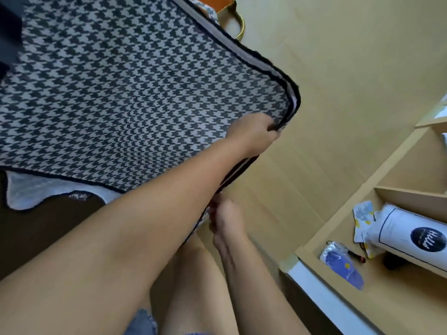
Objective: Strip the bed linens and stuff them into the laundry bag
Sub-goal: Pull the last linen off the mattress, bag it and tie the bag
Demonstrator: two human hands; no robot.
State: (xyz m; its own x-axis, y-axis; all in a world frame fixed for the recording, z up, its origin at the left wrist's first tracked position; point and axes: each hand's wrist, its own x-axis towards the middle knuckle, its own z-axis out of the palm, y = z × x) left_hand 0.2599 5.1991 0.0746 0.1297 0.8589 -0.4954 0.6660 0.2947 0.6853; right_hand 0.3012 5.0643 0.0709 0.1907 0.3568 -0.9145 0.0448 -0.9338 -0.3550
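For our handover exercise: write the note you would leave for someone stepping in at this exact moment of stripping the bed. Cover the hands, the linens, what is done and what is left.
Left hand: grips the dark-bound corner of the houndstooth cover.
Right hand: appears to pinch the same cover's edge lower down, near the person's legs.
Linens: the cover is held up between the hands. A white layer shows beyond its lower-left edge.
Done: this corner looks pulled free.
Left: free the rest, gather it and stuff it into the laundry bag. No bag is clearly in view.
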